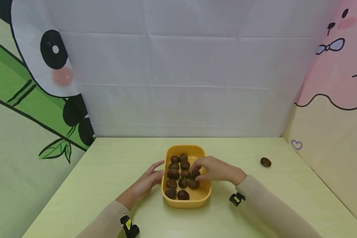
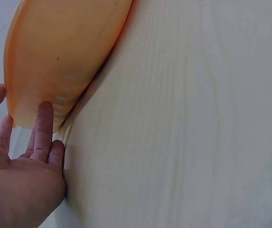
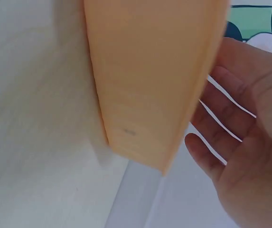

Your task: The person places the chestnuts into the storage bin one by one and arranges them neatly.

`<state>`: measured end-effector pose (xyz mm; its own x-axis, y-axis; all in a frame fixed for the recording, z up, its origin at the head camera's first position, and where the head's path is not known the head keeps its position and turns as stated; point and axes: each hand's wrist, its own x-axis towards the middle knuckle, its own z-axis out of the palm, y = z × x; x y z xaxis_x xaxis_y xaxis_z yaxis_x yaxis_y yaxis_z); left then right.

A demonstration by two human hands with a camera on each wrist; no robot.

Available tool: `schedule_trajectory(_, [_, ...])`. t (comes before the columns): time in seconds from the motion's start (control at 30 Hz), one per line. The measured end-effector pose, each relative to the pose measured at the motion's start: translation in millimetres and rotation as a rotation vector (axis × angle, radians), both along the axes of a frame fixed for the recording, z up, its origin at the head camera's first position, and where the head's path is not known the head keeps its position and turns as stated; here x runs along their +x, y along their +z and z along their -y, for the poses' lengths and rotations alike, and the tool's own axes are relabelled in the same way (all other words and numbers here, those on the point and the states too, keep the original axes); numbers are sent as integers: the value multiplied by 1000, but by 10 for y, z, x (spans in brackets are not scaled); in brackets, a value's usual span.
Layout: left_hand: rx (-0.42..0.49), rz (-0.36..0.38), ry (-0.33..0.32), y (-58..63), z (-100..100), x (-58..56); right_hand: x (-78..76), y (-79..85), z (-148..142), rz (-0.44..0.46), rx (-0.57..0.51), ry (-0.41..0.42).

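A yellow plastic box stands on the table with several brown chestnuts lying in rows inside it. My right hand reaches over the box's right rim, and its thumb and fingers pinch a chestnut at the right end of a row. In the right wrist view the fingers of that hand dip behind the box's wall, which hides their tips. At the left side my left hand has its fingers extended against the outer wall, as the left wrist view shows.
One more chestnut lies alone on the pale wooden table, to the right of the box. A white cloth backdrop rises behind the table's far edge, with printed cartoon panels at both sides. Both wrists wear small black cameras.
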<state>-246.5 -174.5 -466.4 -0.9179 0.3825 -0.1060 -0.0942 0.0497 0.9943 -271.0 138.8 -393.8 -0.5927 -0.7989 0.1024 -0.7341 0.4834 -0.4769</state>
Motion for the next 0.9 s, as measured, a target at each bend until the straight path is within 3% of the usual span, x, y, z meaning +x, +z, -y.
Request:
schedule_trajectory(0.17, [0, 4, 4, -16, 2, -12, -23, 177, -200, -65, 5, -79])
schedule_trajectory(0.37, [-3, 2, 3, -8, -5, -12, -97, 282, -553, -73, -15, -173])
schedule_trajectory(0.9, [1, 7, 16, 15, -23, 0, -276, 67, -1724, 3, -31, -480])
